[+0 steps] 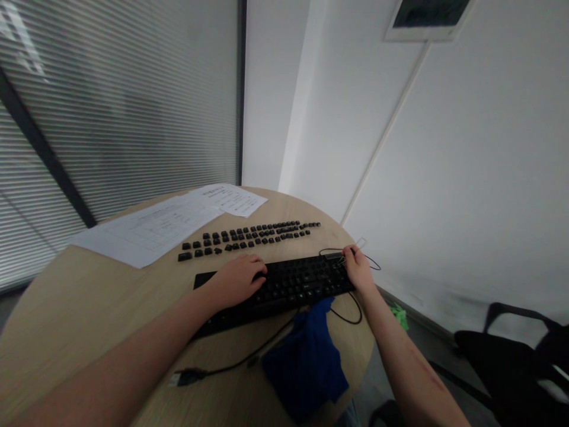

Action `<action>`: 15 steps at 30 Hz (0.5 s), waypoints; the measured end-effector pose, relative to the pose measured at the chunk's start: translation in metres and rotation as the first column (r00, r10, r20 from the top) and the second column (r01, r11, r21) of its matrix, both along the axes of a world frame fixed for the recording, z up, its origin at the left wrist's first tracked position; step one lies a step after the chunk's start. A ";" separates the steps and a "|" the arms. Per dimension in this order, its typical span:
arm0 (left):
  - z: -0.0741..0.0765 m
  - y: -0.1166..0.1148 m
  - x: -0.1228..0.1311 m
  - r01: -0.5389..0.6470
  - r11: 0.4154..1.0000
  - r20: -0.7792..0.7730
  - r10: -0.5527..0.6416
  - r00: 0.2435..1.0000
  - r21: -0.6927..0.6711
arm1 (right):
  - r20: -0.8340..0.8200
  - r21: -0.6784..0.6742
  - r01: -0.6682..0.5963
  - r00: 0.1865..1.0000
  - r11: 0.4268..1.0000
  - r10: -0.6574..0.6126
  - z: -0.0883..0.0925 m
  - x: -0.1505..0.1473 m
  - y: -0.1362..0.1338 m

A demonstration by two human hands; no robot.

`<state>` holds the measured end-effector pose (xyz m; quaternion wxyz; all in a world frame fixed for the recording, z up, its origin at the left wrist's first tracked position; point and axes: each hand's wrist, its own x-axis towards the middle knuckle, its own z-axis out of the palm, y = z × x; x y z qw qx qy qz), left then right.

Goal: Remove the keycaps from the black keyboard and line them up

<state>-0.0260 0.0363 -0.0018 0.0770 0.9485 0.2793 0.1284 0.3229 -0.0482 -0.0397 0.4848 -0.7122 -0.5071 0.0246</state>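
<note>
Now your left hand (237,279) lies palm down on the left part of the flat black plastic keyboard (293,284), fingers loosely spread, gripping nothing. Your right hand (358,268) sits at the keyboard's far right corner, fingers curled against a thin black wire loop (331,254); I cannot tell whether they pinch it. Just beyond your fingers, rows of loose black keycaps (249,234) lie on the round pale wooden bench (89,296). A crumpled blue cloth (306,362) lies nearer you.

Bare left hand (235,281) and right hand (358,270), forearms (133,350) uncovered throughout.
</note>
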 end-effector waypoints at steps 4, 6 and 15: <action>-0.001 0.001 0.000 0.011 1.000 0.011 -0.011 1.000 0.003 | 0.047 -0.015 -0.016 0.999 1.000 0.016 0.003 -0.004 -0.002; -0.002 0.001 0.000 0.018 1.000 0.024 -0.018 1.000 0.009 | 0.053 -0.016 -0.020 0.998 1.000 0.020 0.003 -0.005 -0.003; 0.000 0.000 0.000 0.003 1.000 0.014 -0.003 1.000 0.000 | -0.018 -0.013 -0.026 1.000 1.000 0.026 -0.006 0.003 -0.001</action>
